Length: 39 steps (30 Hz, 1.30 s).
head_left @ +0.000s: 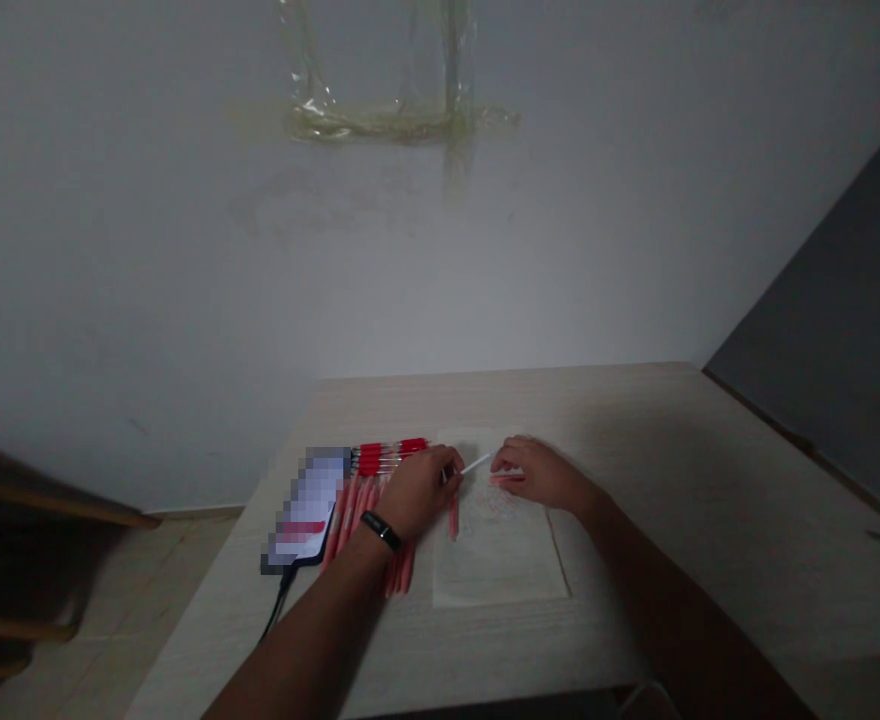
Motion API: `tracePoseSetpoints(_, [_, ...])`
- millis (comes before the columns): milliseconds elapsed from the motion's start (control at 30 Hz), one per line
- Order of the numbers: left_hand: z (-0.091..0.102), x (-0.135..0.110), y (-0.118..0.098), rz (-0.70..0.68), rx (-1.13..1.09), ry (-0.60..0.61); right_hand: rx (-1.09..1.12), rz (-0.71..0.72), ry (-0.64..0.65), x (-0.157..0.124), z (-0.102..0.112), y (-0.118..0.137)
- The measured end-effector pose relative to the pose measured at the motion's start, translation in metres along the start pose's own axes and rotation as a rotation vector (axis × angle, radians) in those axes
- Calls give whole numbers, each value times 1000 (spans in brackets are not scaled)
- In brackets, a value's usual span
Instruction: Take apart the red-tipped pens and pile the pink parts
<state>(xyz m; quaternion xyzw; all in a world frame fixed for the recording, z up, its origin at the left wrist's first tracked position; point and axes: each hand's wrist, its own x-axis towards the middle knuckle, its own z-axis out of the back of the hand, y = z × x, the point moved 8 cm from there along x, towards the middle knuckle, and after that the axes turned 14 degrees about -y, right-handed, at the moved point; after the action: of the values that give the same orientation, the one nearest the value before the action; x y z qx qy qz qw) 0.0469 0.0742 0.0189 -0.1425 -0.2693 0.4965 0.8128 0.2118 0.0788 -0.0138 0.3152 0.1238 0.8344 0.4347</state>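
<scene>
pinching one end of a thin white stick [474,465] in the fingertips of our left hand [419,490], we hold it at the centre of the frame, a bit below the middle, its other end just beside our right hand [541,473]. that right hand is curled, gripping a short pink piece [506,480]. both hands are over a pale sheet [501,570] on the light wooden table [672,425]. a pink stick [453,518] points down below our left fingers; we cannot tell whether they hold it. left of centre, red pens [380,460] lie in a row above more pink sticks [350,512], partly hidden by our left arm, beside a phone [309,510].
</scene>
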Motion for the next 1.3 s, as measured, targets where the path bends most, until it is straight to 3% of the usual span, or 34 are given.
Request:
tracePoseSetpoints(400, [-1,-1,1,-9,11,11,1,8,-26,2,2,6])
tracePoseSetpoints(633, [-3,-1,3,-20,7,-9,9,-1,-150,5,26,0])
tracePoseSetpoints(733, [-4,-1,4,-21,12,-8,19,19,-116,4,27,4])
tracePoseSetpoints(900, [-5,-2,4,-14,15,6,-43,4,25,-1,10,3])
tracePoseSetpoints(1000, [-6,-2,4,-8,10,12,-60,-18,42,-3,5,-1])
tracePoseSetpoints(1300, [-4,-3,3,-18,27,9,58,34,-110,4,30,11])
